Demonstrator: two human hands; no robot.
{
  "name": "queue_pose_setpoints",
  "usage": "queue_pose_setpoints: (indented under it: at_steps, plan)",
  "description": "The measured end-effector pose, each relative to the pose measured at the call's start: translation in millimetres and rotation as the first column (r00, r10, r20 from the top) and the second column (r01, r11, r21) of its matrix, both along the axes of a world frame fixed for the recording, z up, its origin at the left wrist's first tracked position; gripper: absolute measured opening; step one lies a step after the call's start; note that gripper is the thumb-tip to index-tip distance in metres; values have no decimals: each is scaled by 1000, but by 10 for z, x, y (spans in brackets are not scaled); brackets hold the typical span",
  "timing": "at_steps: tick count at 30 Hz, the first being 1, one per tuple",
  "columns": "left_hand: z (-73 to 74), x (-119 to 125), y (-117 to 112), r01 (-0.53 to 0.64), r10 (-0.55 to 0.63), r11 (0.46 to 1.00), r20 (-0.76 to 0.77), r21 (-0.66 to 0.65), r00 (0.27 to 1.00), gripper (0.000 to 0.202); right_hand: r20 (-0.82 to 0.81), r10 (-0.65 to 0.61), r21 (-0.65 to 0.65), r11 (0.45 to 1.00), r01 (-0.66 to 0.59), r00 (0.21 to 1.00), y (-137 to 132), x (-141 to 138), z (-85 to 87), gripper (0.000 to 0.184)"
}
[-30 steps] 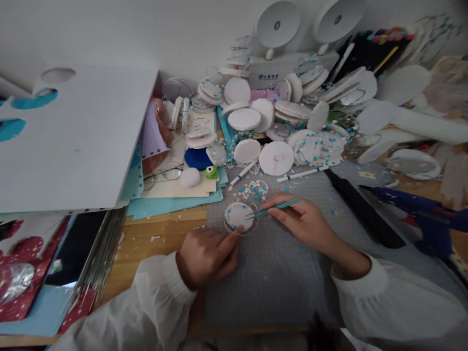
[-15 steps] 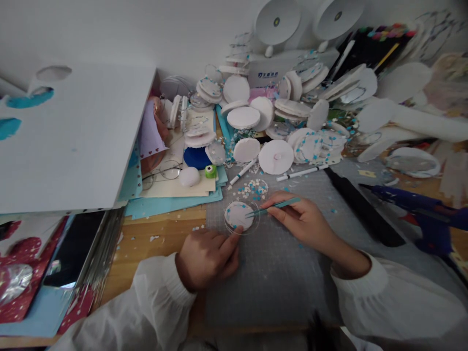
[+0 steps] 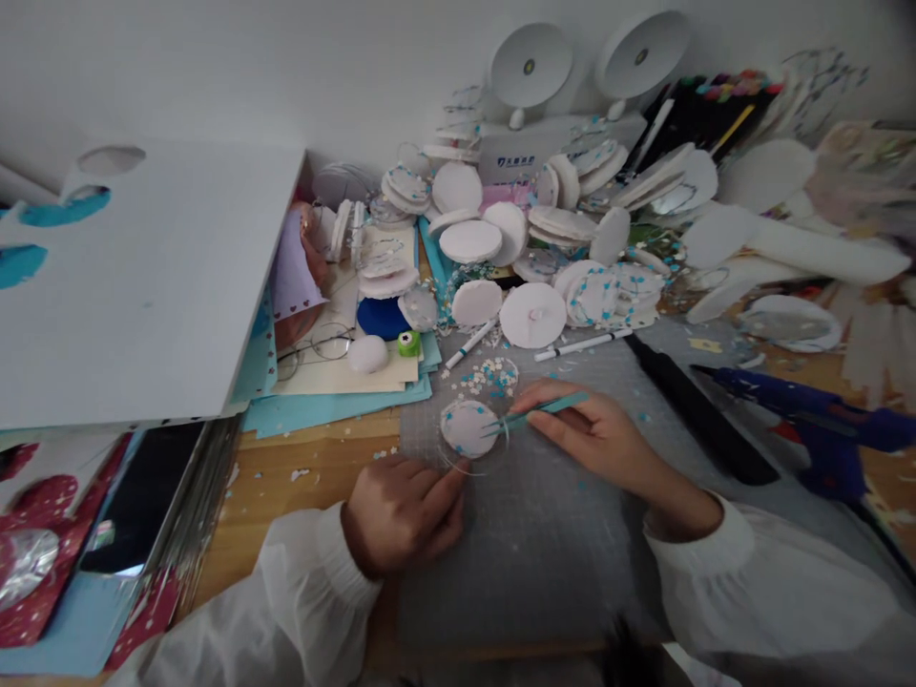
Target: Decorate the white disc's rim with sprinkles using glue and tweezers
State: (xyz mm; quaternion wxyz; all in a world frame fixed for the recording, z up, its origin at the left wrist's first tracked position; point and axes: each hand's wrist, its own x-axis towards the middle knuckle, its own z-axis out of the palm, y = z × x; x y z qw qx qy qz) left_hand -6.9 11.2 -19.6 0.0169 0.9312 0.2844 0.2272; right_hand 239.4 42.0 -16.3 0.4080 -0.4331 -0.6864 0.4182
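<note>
Right hand (image 3: 597,429) grips slim teal tweezers (image 3: 567,402) over small round white disc (image 3: 467,431); left hand (image 3: 406,506) curled, contents unseen. Advisable: steady disc, light tweezer pressure.

L hand (image 3: 402,515) has drawn back a touch: index finger (image 3: 445,489), its tip on the near edge of the small white disc (image 3: 468,428) half a sec ago, is now off it, just past the near rim. Can't tell if tip touches thin clear ring (image 3: 508,443), which now dips a bit further beyond disc's near edge than b4. Cam view has shifted too: back items sit lower in frame; R-side items, e.g. blue glue gun (image 3: 834,425), sit slightly further L. Two round white dishes (image 3: 511,67) at back, prev. at or over top edge, now fully visible
</note>
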Motion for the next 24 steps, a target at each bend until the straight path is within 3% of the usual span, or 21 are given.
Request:
queue_pose_setpoints:
  at_steps: [6, 13, 16, 19, 21, 24]
  plan:
    - [22, -28, -10, 18, -19, 1000, 49, 11, 999, 23, -2, -155, -38, 987, 155, 988, 37, 179, 140, 9]
    - [123, 4, 4, -117, 109, 992, 158, 38, 981, 36, -87, 55, -101, 993, -64, 995, -32, -16, 34, 10]
    - [77, 29, 32, -98, 94, 995, 132, 26, 987, 39, -154, 116, -146, 979, -139, 981, -81, -83, 34, 9]
    - [22, 24, 59, -72, 69, 997, 117, 23, 991, 26, -180, 152, -194, 963, -187, 972, -98, -66, 70, 11]
    - [4, 14, 74, -78, 76, 997, 106, 15, 991, 18, -181, 106, -195, 971, -142, 978, -82, 0, 98, 11]
    - [8, 6, 89, -129, 128, 992, 108, 3, 986, 15, -243, -112, -164, 984, 73, 964, -28, 128, 119, 11]
